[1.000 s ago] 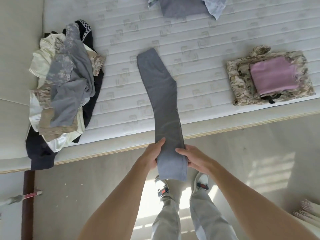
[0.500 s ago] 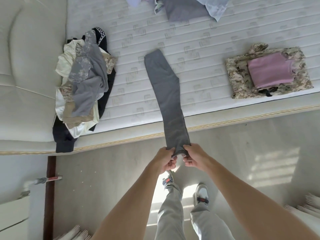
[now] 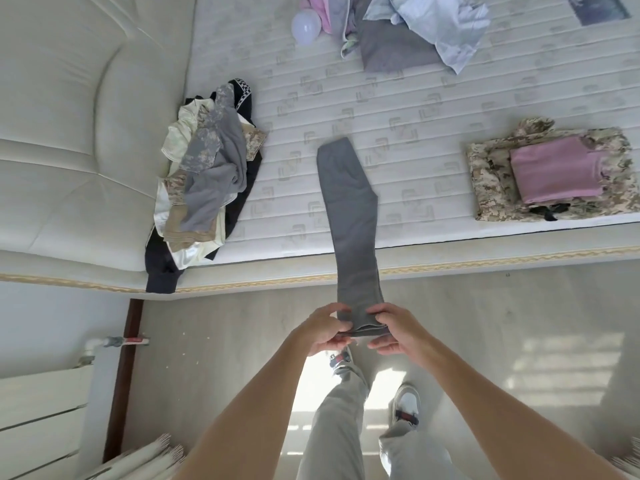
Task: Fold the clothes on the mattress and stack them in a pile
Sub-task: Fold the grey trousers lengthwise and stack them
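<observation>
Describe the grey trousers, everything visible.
The grey trousers look like soft, plain knit cloth, folded lengthwise into one long narrow strip. The far end lies flat on the mattress; the strip runs over the mattress edge and hangs above the floor. Its near end is pinched from both sides by the left hand and the right hand, layered edges showing there. It touches no other clothes.

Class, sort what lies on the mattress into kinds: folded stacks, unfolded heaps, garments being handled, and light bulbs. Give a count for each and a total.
Folded stacks: 1, the camouflage-and-pink stack
Unfolded heaps: 2, mixed grey-and-cream heap; pale blue-and-grey heap
Garments being handled: 1, long grey trousers
Light bulbs: 1, white bulb
Total: 5
</observation>
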